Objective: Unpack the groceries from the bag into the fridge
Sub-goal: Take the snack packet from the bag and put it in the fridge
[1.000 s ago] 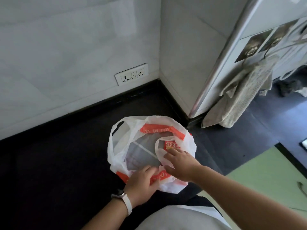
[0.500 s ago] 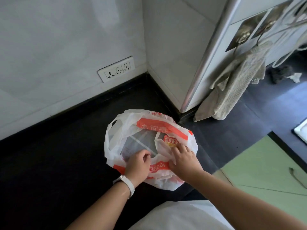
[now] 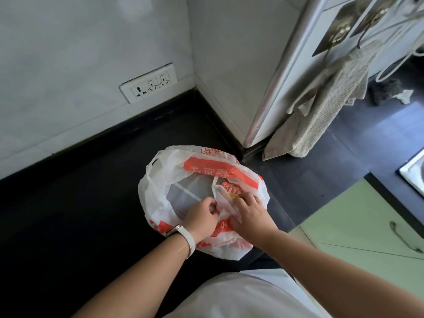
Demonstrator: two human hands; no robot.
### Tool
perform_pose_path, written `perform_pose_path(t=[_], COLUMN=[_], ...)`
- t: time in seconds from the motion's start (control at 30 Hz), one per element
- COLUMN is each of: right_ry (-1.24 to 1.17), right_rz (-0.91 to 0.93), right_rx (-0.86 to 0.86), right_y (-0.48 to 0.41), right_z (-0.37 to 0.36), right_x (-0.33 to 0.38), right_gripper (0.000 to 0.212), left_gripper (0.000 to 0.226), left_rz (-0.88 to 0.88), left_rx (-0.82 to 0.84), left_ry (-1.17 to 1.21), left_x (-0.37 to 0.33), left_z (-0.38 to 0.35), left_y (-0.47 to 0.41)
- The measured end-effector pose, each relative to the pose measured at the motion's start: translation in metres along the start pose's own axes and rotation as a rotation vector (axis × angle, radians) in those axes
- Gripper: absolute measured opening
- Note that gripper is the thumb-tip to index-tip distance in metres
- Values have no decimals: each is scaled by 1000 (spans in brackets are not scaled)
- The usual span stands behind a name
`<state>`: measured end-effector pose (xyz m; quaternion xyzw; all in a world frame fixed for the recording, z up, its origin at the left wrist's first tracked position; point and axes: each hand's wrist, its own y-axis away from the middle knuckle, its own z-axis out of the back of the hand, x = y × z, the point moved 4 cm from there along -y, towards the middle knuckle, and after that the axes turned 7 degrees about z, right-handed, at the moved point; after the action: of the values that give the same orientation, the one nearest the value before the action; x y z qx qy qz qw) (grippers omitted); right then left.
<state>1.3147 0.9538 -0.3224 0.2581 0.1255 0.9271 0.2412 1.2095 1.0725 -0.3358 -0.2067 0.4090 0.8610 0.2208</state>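
Head view, looking down. White plastic bag (image 3: 160, 180) with orange-red print sits on a black countertop (image 3: 80, 203), near the wall corner, mouth open upward. Print on the bag is creased and cannot be read. Left hand (image 3: 202, 216) is at the near side of the mouth, fingers curled and bunching the bag's film; fingertips are buried in the plastic. A white band (image 3: 189, 241) sits on that wrist. Right hand (image 3: 250, 216) is just beside the left, fingers bent over a thinner inner bag (image 3: 218, 193) and gripping its film; its fingertips cover the lower edge of a red packet (image 3: 232, 191) inside. Packet label is too small to read and most of the packet is hidden. Other contents show only as pale shapes through the film and cannot be identified. Behind: wall socket (image 3: 149, 84) low on the tiled wall. To the right: a white panel (image 3: 231, 65) with a silver edge, top cut off; cannot tell whether it is the fridge. A towel (image 3: 321, 120) hangs from hooks (image 3: 339, 35) on it. Green cabinet front (image 3: 355, 226) at lower right, partly cut off.
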Motion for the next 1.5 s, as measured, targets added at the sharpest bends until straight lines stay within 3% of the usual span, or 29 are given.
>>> perform_pose_path(t=[0.27, 0.37, 0.8, 1.13, 1.3, 1.5], right_ry=[-19, -30, -44, -49, -105, -231], right_rz=[46, 61, 98, 63, 45, 93], right_rx=[-43, -63, 4, -52, -42, -208], right_y=[-2, -2, -2, 11, 16, 13], right_z=[2, 3, 8, 10, 16, 52], right_x=[0, 2, 13, 15, 20, 51], right_gripper=[43, 45, 60, 39, 45, 41], left_gripper=[3, 10, 14, 10, 6, 1], left_rz=[37, 47, 129, 305, 250, 151], left_rx=[22, 8, -222, -340, -358, -467], left_ry=[27, 33, 326, 550, 675, 813], left_x=[-2, -1, 19, 29, 25, 19], left_z=[2, 9, 50, 62, 67, 88], left_y=[0, 3, 41, 53, 58, 71])
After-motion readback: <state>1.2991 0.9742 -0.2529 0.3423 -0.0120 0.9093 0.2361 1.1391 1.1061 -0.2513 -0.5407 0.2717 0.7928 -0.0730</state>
